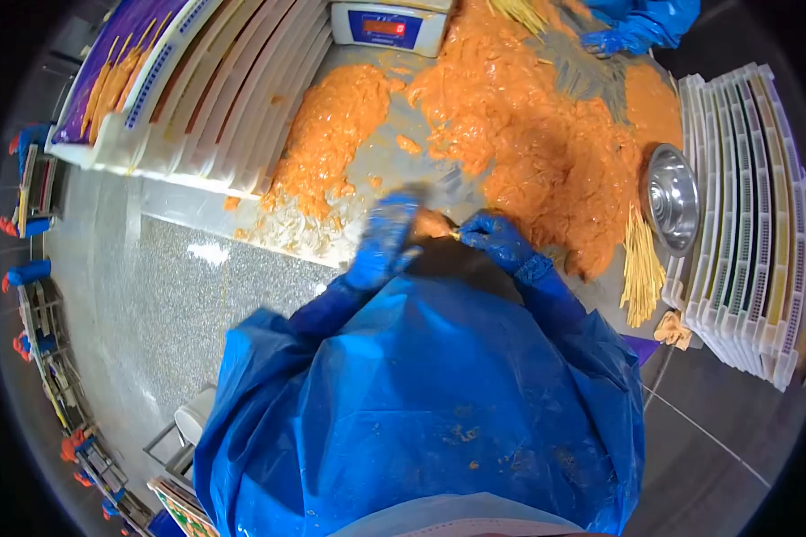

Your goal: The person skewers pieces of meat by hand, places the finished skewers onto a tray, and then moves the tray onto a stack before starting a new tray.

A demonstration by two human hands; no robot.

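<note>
My right hand (497, 240), in a blue glove, pinches a thin wooden skewer (457, 234) at the table's near edge. A piece of orange marinated meat (433, 224) is at the skewer's left end, between my two hands. My left hand (383, 237), also gloved in blue, is beside the meat; its fingers are smeared by motion. Just beyond the hands, a big heap of orange marinated meat (528, 125) covers much of the metal table (425, 125). A smaller meat pile (331, 125) lies to the left.
Stacked white trays (233, 80) stand at the left, the top one holding loaded skewers (121, 80). A scale (390, 29) is behind. At the right are bare skewers (640, 268), a steel bowl (672, 199) and more trays (743, 215). A co-worker's gloved hand (603, 42) rests across the table.
</note>
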